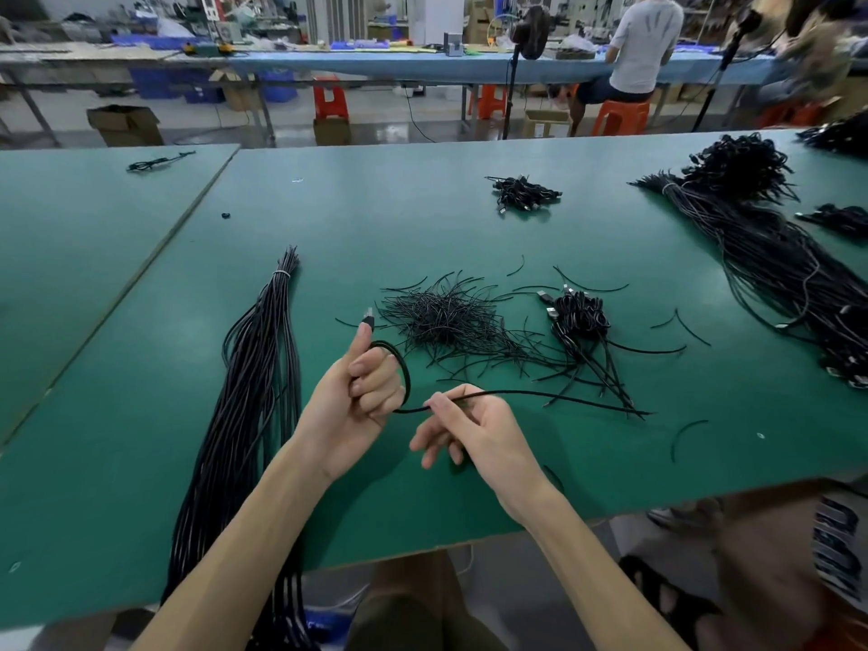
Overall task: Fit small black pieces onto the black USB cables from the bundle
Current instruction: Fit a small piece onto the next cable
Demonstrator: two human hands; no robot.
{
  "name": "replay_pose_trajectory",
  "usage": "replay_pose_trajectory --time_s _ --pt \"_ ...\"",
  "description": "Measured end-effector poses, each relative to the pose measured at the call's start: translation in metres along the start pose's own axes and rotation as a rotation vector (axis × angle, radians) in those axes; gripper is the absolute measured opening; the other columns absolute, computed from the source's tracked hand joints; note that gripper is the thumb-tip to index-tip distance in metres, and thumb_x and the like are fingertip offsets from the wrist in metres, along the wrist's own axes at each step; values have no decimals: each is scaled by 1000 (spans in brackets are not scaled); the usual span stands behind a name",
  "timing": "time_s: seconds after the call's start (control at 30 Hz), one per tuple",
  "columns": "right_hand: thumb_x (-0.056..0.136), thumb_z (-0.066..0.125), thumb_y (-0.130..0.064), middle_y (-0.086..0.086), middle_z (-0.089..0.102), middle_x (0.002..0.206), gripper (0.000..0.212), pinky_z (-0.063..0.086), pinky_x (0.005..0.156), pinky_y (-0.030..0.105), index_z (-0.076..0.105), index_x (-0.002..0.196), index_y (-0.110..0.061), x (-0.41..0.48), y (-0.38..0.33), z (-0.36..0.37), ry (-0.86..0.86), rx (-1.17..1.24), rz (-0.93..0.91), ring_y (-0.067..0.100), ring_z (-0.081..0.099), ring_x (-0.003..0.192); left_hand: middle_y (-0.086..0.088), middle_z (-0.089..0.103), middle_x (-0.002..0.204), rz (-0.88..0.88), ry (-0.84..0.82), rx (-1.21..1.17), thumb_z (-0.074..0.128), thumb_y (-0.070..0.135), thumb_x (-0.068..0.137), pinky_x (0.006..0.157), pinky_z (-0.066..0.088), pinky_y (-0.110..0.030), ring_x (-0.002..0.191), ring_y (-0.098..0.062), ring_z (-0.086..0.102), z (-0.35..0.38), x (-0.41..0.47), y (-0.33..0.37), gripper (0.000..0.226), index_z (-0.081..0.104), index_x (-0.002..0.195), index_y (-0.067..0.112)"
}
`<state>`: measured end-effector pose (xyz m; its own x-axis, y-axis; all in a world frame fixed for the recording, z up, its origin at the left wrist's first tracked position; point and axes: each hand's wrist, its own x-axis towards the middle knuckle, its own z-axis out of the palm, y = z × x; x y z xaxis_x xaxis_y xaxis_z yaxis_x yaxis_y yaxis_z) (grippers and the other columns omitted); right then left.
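Looping from the left hand [361, 392], which grips its plug end under the thumb, the cable [540, 393] is pinched by the right hand [474, 429]; its length runs rightward. The pieces [446, 321] are heaped just beyond both hands.

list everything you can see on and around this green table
table: one, green, foreground
tied cable bundle: one, black, left, over the near edge
short strands pile: one, black, centre
coiled cables heap: one, black, right of the strands
small cable heap: one, black, far centre
large cable bundle: one, black, right side
held cable: one, black, between both hands
stools: several, orange, beyond the table
left hand: one, grips the held cable's loop
right hand: one, pinches the held cable
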<state>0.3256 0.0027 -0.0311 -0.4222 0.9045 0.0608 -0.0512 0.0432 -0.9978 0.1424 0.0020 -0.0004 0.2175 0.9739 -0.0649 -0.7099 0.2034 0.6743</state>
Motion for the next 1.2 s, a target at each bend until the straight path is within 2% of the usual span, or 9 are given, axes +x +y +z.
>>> replay_pose_trajectory --time_s 0.17,0.37,0.47,0.6,0.7,0.8,0.9,1.03,1.2 --pt "111 46 -27 16 77 82 31 43 50 22 61 102 -1 0 2 0 110 79 -8 22 68 60 12 26 49 -3 26 205 58 51 97 42 23 -21 42 -6 21 -5 -1 -2 55 37 53 27" --pt "108 53 -25 3 64 74 32 39 51 21 75 96 -6 0 3 -1 319 174 -22 10 50 61 10 55 50 356 59 1653 41 47 107 59 42 -28 48 -8 52 -12 1 -23 57 60 59 24" --pt "107 52 -25 7 71 85 32 41 53 23 80 103 -9 -3 -2 -1 282 223 -40 13 54 69 11 63 70 508 119 1796 36 49 104 66 47 -31 64 -10 58 -17 3 -25 53 69 78 17" --pt "108 44 -35 14 75 98 40 40 57 24 78 118 -16 -7 -10 -4 135 267 -29 16 59 70 2 69 102 514 157 1642 37 47 102 84 52 -34 92 -21 67 -17 4 -26 54 73 108 7" --pt "109 44 -33 13 76 100 36 39 60 24 74 127 -23 -8 -12 -4 64 222 -30 18 61 70 2 72 124 452 176 1426 40 45 104 101 49 -22 110 -4 64 -12 6 -30 47 67 136 21" --pt "109 48 -26 8 77 104 35 39 61 23 63 140 -26 -8 -11 -1 -13 83 -54 19 67 71 3 75 120 379 157 1221 40 43 109 108 49 -39 110 -8 65 -12 8 -25 43 68 133 22" --pt "109 49 -20 6 77 105 40 38 60 25 54 149 -28 -6 -8 4 -68 -21 -98 20 70 71 0 71 130 259 92 870 40 44 110 112 46 -37 128 -16 63 -11 10 -21 47 71 129 14" --pt "109 48 -18 9 77 101 41 41 64 12 51 150 -21 -5 -6 7 -124 -96 -157 22 69 70 -20 73 118 167 101 294 49 34 107 91 59 -34 114 -33 70 -6 10 -19 43 71 115 -2" --pt "108 52 -25 5 80 96 32 41 62 21 67 136 -22 -6 -5 6 -114 -110 -94 17 68 72 3 58 79 263 211 -148 43 17 110 71 59 -26 76 -12 69 -11 13 5 28 59 88 11"
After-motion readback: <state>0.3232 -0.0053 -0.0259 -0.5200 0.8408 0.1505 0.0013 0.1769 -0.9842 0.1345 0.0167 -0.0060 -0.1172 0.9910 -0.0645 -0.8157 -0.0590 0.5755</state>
